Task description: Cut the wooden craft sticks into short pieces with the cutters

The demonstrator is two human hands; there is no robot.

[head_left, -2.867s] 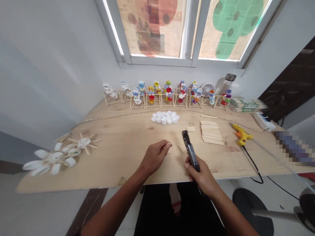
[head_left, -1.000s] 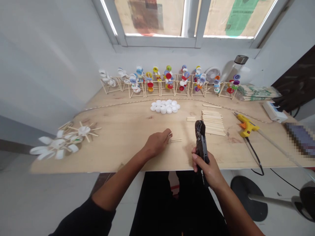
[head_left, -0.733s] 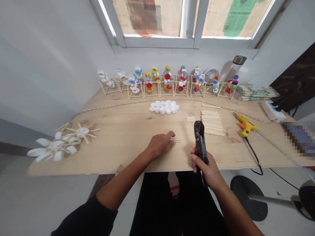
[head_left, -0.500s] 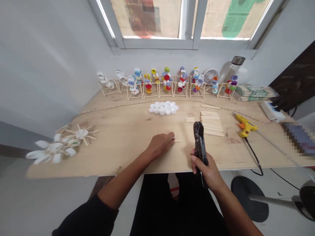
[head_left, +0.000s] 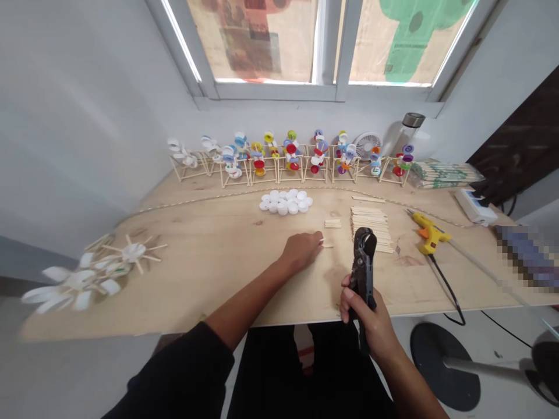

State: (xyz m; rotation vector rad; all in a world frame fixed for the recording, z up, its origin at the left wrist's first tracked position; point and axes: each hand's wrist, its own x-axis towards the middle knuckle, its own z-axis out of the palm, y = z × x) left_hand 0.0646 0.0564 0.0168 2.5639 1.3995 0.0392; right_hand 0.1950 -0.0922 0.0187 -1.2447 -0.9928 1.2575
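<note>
At 12 o'clock, a grey-framed glass window, its surface marked in red and green. At 2 o'clock, a round white plastic fan — just beside it, a clear cylindrical bottle with a metallic lid. At 3 o'clock, a white rectangular power strip. At 4 o'clock, a flat, round black base — resting on the pale tiled floor.

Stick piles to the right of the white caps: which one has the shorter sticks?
The small pile, just left of the large pile: its sticks are visibly shorter, and far fewer.
</note>
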